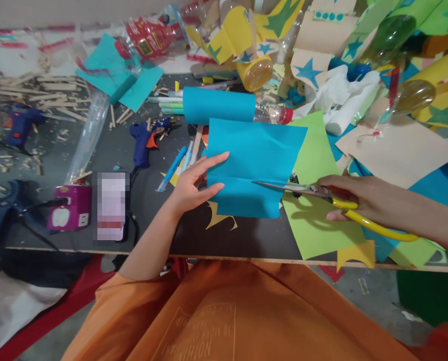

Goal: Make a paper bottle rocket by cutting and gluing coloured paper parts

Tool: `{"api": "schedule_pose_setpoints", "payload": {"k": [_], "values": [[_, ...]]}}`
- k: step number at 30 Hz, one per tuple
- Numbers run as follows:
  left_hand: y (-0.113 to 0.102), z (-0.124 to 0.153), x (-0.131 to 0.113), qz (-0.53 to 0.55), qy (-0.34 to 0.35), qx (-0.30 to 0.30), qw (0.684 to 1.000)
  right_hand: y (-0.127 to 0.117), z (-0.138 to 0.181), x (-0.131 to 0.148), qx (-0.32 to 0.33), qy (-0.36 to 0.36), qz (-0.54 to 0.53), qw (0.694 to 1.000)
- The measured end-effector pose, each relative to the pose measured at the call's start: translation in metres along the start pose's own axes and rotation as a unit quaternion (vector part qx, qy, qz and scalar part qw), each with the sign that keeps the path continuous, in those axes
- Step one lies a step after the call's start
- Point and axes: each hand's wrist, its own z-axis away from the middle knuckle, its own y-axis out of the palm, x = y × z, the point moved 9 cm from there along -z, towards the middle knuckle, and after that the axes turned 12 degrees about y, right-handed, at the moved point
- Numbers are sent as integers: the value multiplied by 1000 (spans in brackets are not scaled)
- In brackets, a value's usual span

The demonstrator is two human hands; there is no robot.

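My left hand point(197, 183) pinches the left edge of a blue paper sheet point(252, 160) and holds it up over the dark table point(152, 235). My right hand point(354, 200) grips yellow-handled scissors point(317, 193). Their blades reach leftward into the sheet along a horizontal line about two thirds down it. A light green sheet point(317, 220) lies under the blue one. Just behind them lies a bottle wrapped in blue paper point(218, 104).
A blue glue gun point(143, 143), pens point(173, 168) and wooden sticks point(54, 95) lie to the left. A pink box point(69, 205) and a clear bottle point(88, 135) sit at the front left. Paper scraps, star cutouts and bottles crowd the back and right.
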Motion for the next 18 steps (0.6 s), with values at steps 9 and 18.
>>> {"api": "schedule_pose_setpoints", "payload": {"k": [9, 18], "values": [[1, 0, -4, 5, 29, -3, 1000, 0, 4, -7, -30, -35, 25, 999], [3, 0, -6, 19, 38, -9, 999, 1, 1, -3, -17, -19, 11, 1000]]}}
